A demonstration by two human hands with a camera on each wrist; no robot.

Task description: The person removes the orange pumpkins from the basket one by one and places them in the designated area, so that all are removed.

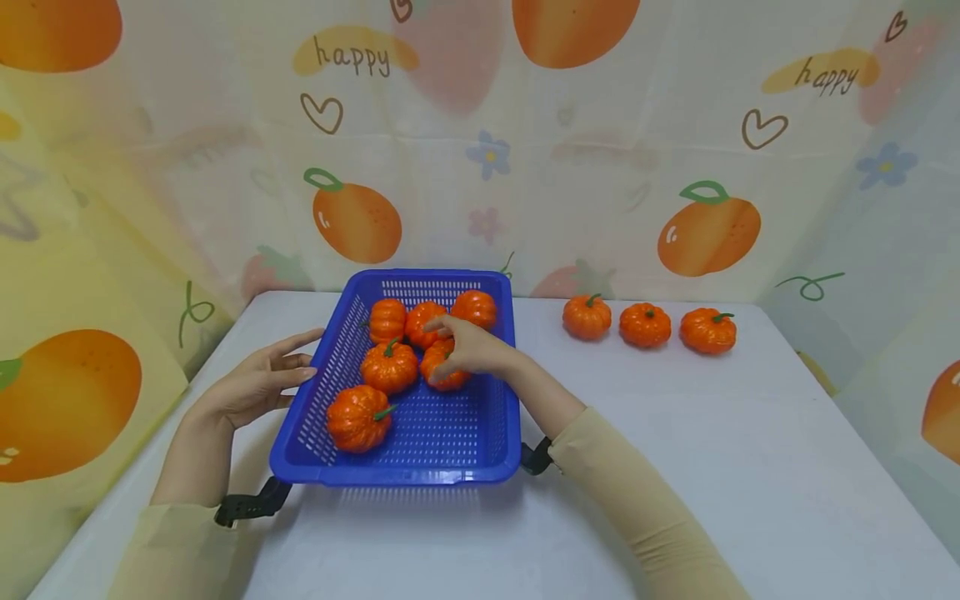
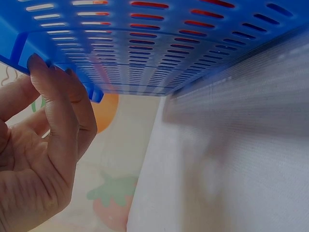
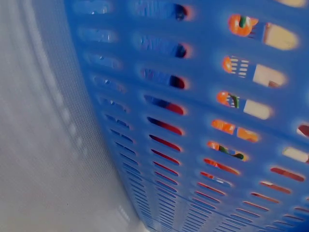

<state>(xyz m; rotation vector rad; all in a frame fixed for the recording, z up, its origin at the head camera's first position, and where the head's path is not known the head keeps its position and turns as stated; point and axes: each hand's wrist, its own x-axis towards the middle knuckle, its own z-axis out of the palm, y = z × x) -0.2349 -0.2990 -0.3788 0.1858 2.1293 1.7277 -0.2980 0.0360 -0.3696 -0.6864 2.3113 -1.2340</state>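
Observation:
A blue plastic basket with slotted walls stands on the table and holds several orange toy pumpkins. My right hand reaches over its right rim, fingers and thumb curved around a small pumpkin inside. Close by lie another pumpkin with a green stem and a larger pumpkin nearer the front left. At the basket's left side, my left hand has loosely bent fingers, with fingertips right at the rim. In the right wrist view, the slotted wall hides the right hand.
Right of the basket, three more pumpkins stand in a row at the table's back: one on the left, one in the middle and one on the right. A printed fabric backdrop rises behind the white table.

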